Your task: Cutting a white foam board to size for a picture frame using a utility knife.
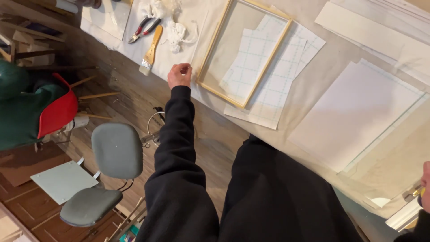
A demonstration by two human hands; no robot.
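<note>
My left hand (179,75), in a black sleeve, reaches to the table's edge with its fingers curled together, just left of the near corner of a light wooden frame (214,42). Whether it pinches anything is unclear. The frame lies flat over white sheets with a pale blue grid (273,85). Only a sliver of my right hand (425,186) shows at the right border, next to a small metal and yellow object (413,193); its grip is hidden.
A yellow-handled brush (150,51), red-handled pliers (144,29) and crumpled white rags (175,33) lie beyond my left hand. Large white boards (354,114) cover the table (313,76). A grey office chair (112,166) and a red and green seat (56,112) stand on the wooden floor.
</note>
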